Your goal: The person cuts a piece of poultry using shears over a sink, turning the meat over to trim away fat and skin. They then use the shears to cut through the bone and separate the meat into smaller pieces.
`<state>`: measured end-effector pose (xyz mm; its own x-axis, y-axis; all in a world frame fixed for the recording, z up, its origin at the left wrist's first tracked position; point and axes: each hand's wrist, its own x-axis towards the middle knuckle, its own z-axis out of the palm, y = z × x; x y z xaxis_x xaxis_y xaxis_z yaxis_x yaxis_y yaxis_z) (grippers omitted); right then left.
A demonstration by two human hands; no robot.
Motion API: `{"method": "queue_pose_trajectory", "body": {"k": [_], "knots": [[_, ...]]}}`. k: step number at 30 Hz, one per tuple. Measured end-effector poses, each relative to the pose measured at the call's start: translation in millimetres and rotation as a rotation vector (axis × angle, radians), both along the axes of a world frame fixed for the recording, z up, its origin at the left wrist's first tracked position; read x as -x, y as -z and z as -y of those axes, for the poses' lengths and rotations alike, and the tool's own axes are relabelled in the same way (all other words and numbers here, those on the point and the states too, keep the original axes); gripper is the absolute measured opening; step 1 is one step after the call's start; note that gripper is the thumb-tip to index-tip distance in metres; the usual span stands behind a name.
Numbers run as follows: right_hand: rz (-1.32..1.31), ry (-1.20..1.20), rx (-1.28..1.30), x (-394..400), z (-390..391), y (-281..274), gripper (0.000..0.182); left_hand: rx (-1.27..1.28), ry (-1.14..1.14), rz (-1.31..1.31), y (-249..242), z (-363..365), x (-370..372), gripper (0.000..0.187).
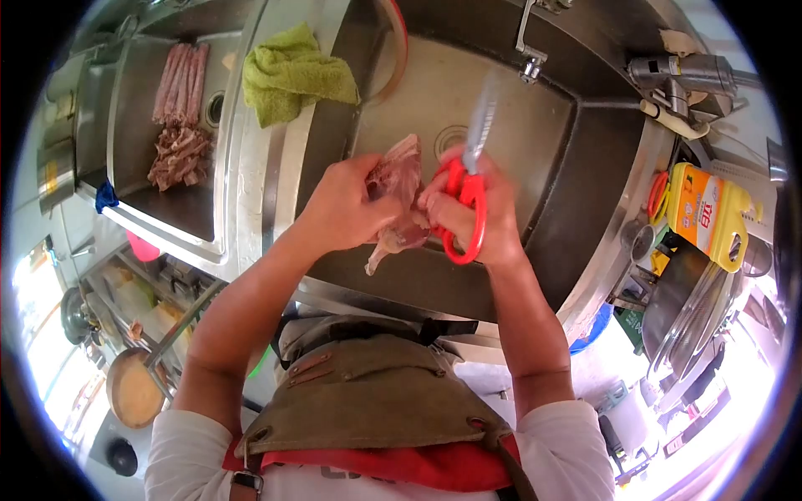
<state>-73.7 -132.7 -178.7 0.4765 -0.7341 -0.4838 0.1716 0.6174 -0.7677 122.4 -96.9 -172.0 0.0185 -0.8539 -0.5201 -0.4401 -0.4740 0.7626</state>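
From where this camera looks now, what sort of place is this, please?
It looks like a kitchen, perhaps a commercial one. The left hand holds raw meat over a metal sink, the right hand holds red-handled scissors, and more meat lies in a second basin.

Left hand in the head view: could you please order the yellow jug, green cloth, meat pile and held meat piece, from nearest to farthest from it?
1. Held meat piece: in the left hand.
2. Green cloth: ahead and left, beside the large sink.
3. Meat pile: farther left, in the left sink.
4. Yellow jug: far right, past the large sink.
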Motion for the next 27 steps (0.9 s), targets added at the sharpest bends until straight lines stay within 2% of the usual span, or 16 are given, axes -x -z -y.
{"method": "queue_pose_trajectory", "body": {"k": [3, 6, 8, 10, 12, 13, 14, 15, 17, 19, 21, 23, 25, 27], "knots": [[0.047, -0.143, -0.011, 11, -4, 8, 0.036, 0.001, -0.026, -0.028, 9, -1, -2, 0.035], [-0.135, 0.090, -0.060, 24, 1, 57, 0.037, -0.063, -0.080, -0.078, 14, 1, -2, 0.035], [-0.610, 0.121, 0.223, 39, -4, 147, 0.035, -0.104, -0.130, -0.169, 26, -1, -3, 0.033], [-1.047, 0.047, 0.602, 65, -15, 229, 0.032, -0.116, -0.187, -0.321, 57, -10, -6, 0.031], [-0.953, 0.229, 0.419, 82, -23, 256, 0.028, -0.160, -0.192, -0.377, 59, -8, -7, 0.027], [-0.930, 0.171, 0.290, 85, -31, 262, 0.027, -0.185, -0.198, -0.403, 58, -9, -9, 0.026], [-0.912, 0.109, 0.163, 88, -38, 267, 0.026, -0.231, -0.224, -0.451, 56, -9, -9, 0.026], [-0.915, -0.095, 0.003, 85, -42, 249, 0.026, -0.276, -0.248, -0.502, 53, -8, -7, 0.025], [-0.964, -0.408, 0.121, 89, -57, 248, 0.026, -0.323, -0.287, -0.582, 45, -2, -3, 0.026], [-1.041, -0.628, 0.680, 95, -78, 272, 0.026, -0.332, -0.326, -0.638, 38, 0, 0, 0.027], [-1.137, -0.373, 0.519, 86, -75, 260, 0.028, -0.285, -0.274, -0.706, 38, -2, -2, 0.029], [-1.083, -0.229, 0.470, 74, -60, 230, 0.031, -0.282, -0.208, -0.706, 33, -2, -7, 0.030], [-0.902, -0.205, 0.532, 69, -43, 197, 0.035, -0.293, -0.156, -0.714, 26, -3, -8, 0.031], [-0.558, -0.084, 0.330, 52, -28, 141, 0.037, -0.273, -0.128, -0.792, 22, -6, -7, 0.033]]}}
